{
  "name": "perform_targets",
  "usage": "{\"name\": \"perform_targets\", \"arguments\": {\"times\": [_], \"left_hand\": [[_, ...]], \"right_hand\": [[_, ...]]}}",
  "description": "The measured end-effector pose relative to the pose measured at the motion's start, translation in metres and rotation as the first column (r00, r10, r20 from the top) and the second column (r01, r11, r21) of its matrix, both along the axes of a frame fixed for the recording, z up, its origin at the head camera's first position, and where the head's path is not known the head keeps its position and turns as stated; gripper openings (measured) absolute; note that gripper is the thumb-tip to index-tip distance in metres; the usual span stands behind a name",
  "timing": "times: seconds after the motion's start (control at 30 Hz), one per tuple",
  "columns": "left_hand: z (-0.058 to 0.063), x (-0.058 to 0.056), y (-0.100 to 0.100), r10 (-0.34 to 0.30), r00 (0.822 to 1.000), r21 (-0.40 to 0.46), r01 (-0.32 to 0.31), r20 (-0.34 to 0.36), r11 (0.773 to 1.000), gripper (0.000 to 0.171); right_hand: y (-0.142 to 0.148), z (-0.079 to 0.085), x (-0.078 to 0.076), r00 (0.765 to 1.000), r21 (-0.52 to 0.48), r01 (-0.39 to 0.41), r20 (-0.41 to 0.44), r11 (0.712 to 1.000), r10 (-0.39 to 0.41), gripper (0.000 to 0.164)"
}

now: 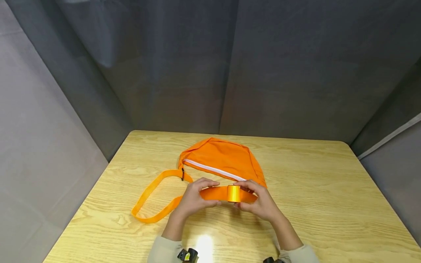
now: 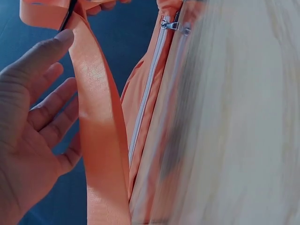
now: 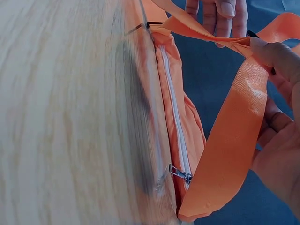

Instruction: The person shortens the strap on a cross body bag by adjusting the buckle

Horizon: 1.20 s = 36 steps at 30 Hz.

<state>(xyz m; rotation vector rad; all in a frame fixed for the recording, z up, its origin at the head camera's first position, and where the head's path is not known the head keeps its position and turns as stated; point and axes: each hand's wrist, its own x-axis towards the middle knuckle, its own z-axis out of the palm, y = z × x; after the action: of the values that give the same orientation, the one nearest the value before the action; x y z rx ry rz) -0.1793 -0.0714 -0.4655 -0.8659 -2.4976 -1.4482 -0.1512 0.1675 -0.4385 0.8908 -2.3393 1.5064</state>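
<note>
An orange waist bag [image 1: 223,157] with a white zipper lies flat on the table. Its orange strap [image 1: 213,193] is raised in front of the bag, with a folded loop of webbing between the two hands. My left hand [image 1: 194,197] holds the strap from the left, thumb below and fingers above; in the left wrist view its thumb tip is at a black slider [image 2: 68,16]. My right hand [image 1: 260,201] pinches the strap right of the loop, and in the right wrist view its thumb [image 3: 267,51] presses on the webbing beside the slider. The slider is partly hidden.
The rest of the strap makes a loose loop [image 1: 141,204] on the wooden table [image 1: 329,204] at the left. A small black buckle [image 1: 182,174] joins it near the bag's left end. Grey curtains [image 1: 279,73] stand behind the table.
</note>
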Motion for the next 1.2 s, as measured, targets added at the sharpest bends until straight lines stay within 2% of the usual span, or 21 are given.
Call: {"name": "perform_targets", "arguments": {"times": [0.23,0.4,0.67,0.8,0.93,1.2], "left_hand": [[0.0035,0.0016,0.0036,0.046,0.997,-0.08,-0.051,-0.067,0.995,0.04],[0.0045,0.004,0.0037,0.085,0.995,-0.116,-0.091,-0.06,0.989,0.038],[0.001,0.0063,-0.0008,0.158,0.987,-0.078,-0.161,-0.039,0.984,0.036],[-0.0001,0.0054,-0.0008,0.179,0.983,-0.122,-0.182,-0.036,0.976,0.034],[-0.0019,0.0031,0.0006,0.183,0.983,-0.172,-0.186,-0.033,0.967,0.032],[-0.0021,0.0008,0.0038,0.169,0.986,-0.209,-0.166,-0.003,0.964,0.034]], "right_hand": [[0.0006,-0.0005,-0.0007,1.0,0.008,0.02,-0.02,1.0,-0.02,0.049],[-0.001,0.0007,-0.0009,0.999,0.006,0.051,-0.019,0.999,-0.05,0.047],[-0.0028,0.0016,-0.0011,0.998,-0.022,0.059,-0.035,0.998,-0.06,0.047],[-0.0041,0.0004,-0.0017,0.998,-0.03,0.052,-0.029,0.998,-0.053,0.047],[-0.0041,-0.0007,-0.0015,0.999,-0.034,0.046,-0.024,0.998,-0.046,0.048],[-0.0026,-0.0011,-0.0012,0.999,-0.037,0.041,-0.022,0.998,-0.042,0.048]]}}
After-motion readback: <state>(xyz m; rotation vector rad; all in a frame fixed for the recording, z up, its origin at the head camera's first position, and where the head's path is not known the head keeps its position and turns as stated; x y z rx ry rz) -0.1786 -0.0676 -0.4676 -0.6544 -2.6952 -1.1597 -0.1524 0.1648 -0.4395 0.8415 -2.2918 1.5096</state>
